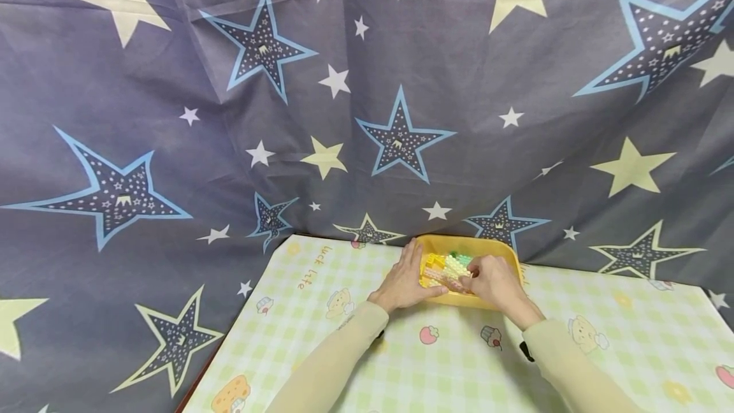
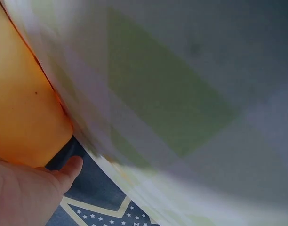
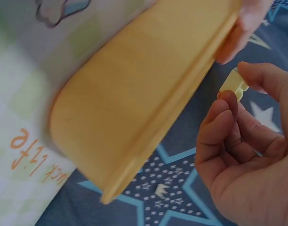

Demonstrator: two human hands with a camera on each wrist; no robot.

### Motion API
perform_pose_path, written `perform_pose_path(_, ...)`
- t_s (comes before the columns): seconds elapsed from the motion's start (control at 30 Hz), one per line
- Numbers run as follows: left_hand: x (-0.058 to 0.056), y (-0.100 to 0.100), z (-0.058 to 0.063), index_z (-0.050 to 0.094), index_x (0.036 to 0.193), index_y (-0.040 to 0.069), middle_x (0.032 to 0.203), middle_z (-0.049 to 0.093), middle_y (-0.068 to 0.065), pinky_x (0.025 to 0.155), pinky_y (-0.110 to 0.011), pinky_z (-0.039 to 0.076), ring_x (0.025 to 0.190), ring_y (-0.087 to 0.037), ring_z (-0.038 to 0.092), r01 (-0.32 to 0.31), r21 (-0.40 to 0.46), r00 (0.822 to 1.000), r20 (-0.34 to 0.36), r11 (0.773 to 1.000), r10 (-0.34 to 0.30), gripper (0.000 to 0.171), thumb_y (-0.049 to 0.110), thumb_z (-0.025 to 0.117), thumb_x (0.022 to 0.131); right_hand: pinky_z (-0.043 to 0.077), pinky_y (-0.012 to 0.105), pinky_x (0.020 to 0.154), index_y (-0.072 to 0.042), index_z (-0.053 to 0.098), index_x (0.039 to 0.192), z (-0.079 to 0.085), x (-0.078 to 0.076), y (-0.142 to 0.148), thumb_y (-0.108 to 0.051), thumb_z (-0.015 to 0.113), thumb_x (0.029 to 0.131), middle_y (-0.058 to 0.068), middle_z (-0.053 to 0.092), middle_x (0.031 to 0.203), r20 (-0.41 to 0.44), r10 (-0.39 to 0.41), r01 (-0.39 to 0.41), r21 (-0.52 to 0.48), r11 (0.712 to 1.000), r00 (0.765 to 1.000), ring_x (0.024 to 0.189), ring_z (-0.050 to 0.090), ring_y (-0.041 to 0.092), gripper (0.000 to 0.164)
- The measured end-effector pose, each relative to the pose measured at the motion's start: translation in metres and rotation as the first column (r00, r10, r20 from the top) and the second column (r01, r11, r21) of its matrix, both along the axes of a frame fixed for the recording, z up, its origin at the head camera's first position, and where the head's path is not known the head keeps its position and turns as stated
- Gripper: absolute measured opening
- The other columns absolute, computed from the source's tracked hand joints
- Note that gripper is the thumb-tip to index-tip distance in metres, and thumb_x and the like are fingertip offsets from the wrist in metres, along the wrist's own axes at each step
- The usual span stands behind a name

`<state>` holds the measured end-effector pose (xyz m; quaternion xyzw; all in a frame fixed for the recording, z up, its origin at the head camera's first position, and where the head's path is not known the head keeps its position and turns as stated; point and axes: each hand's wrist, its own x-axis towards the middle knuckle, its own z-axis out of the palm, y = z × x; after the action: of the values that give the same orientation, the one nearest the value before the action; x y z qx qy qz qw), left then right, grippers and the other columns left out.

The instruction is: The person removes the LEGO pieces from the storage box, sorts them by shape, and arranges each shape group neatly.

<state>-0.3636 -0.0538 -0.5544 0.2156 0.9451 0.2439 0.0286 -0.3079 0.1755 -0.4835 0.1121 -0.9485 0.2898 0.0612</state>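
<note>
A yellow plastic basket [image 1: 467,300] stands at the back of the table with small building blocks [image 1: 455,266] in pale yellow, pink, yellow and green inside. My left hand [image 1: 406,282] holds its near left corner, fingers along the outer left side and thumb over the front rim. The left wrist view shows part of that hand [image 2: 28,190] against the orange-looking basket wall [image 2: 26,103]. Over the basket's right part is my right hand [image 1: 496,279]. In the right wrist view, its thumb and finger pinch a small pale yellow building block [image 3: 234,84].
A green-checked tablecloth [image 1: 413,368] with printed cartoon figures covers the table. Right behind the basket hangs a dark curtain [image 1: 309,145] with stars, along the table's back edge.
</note>
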Motion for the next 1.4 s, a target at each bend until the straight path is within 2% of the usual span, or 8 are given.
perform_pose_path(0.33,0.002,-0.006,0.005,0.005,0.177,0.011,0.187,-0.001,-0.01,0.134,-0.06,0.033,0.174,-0.034,0.013,0.014,0.014,1.0,0.024,1.0,-0.014,0.124,0.072,0.073,0.093,0.04,0.022,0.053,-0.012,0.072,0.07,0.014,0.032,-0.019,-0.016,0.086,0.089,-0.003,0.067,0.062,-0.042,-0.007,0.007,-0.004,1.0,0.999,0.057,0.052,0.01,0.024)
perform_pose_path(0.47,0.002,-0.008,0.007,0.005,0.178,0.013,0.188,0.0,-0.006,0.125,-0.061,0.045,0.163,-0.039,0.039,0.012,0.033,0.999,0.044,0.999,-0.014,0.125,0.07,0.076,0.091,0.043,0.022,0.053,-0.009,0.079,0.078,0.015,0.043,-0.025,-0.015,0.087,0.088,-0.002,0.072,0.066,-0.009,-0.024,0.024,-0.027,0.999,1.0,0.058,0.055,0.009,0.014)
perform_pose_path(0.57,0.0,-0.009,0.006,0.005,0.178,0.013,0.188,0.0,-0.005,0.116,-0.054,0.055,0.147,-0.042,0.059,0.017,0.039,0.998,0.052,0.999,-0.019,0.125,0.064,0.079,0.09,0.039,0.02,0.049,-0.011,0.078,0.073,0.014,0.052,-0.032,-0.014,0.088,0.087,-0.004,0.07,0.062,0.017,-0.027,0.028,-0.048,0.998,0.999,0.053,0.053,0.008,0.018)
perform_pose_path(0.73,-0.003,-0.011,0.003,0.005,0.177,0.011,0.188,0.0,-0.005,0.102,-0.043,0.063,0.128,-0.038,0.071,0.031,0.026,0.999,0.039,0.999,-0.032,0.122,0.053,0.08,0.091,0.033,0.02,0.049,-0.016,0.07,0.062,0.01,0.067,-0.044,-0.015,0.09,0.085,-0.009,0.059,0.056,0.019,-0.026,0.027,-0.039,0.999,0.999,0.052,0.045,0.007,0.03)
perform_pose_path(0.9,-0.002,-0.011,0.002,0.002,0.178,0.014,0.188,-0.003,-0.002,0.105,-0.049,0.061,0.121,-0.04,0.073,0.029,0.016,0.998,0.05,0.999,-0.03,0.124,0.07,0.074,0.094,0.027,0.02,0.049,-0.019,0.059,0.054,0.002,0.077,-0.056,-0.014,0.09,0.083,-0.013,0.043,0.05,0.04,-0.004,0.005,-0.03,1.0,0.999,0.05,0.037,0.005,0.044)
perform_pose_path(1.1,-0.002,-0.012,0.003,0.001,0.178,0.014,0.188,-0.004,-0.001,0.112,-0.053,0.058,0.135,-0.041,0.067,0.035,0.03,0.997,0.064,0.999,-0.037,0.124,0.073,0.072,0.093,0.019,0.019,0.047,-0.023,0.042,0.05,-0.015,0.08,-0.065,-0.013,0.09,0.083,-0.015,0.025,0.049,0.075,-0.014,0.016,-0.027,1.0,0.997,0.048,0.025,0.003,0.059)
perform_pose_path(1.27,-0.001,-0.012,0.003,0.003,0.178,0.013,0.188,-0.003,-0.002,0.115,-0.052,0.056,0.144,-0.04,0.062,0.034,0.034,0.998,0.056,0.999,-0.036,0.124,0.071,0.073,0.093,0.019,0.019,0.046,-0.023,0.038,0.048,-0.031,0.079,-0.07,-0.019,0.092,0.085,-0.015,0.024,0.047,0.095,-0.04,0.041,-0.015,0.999,0.995,0.045,0.021,0.002,0.065)
perform_pose_path(1.4,0.0,-0.012,0.003,0.003,0.178,0.014,0.188,-0.003,-0.002,0.115,-0.053,0.056,0.145,-0.04,0.061,0.031,0.038,0.998,0.057,0.999,-0.033,0.124,0.072,0.073,0.093,0.024,0.019,0.045,-0.02,0.045,0.047,-0.039,0.079,-0.075,-0.023,0.094,0.085,-0.014,0.031,0.046,0.112,-0.047,0.05,-0.016,0.999,0.993,0.043,0.027,0.003,0.062)
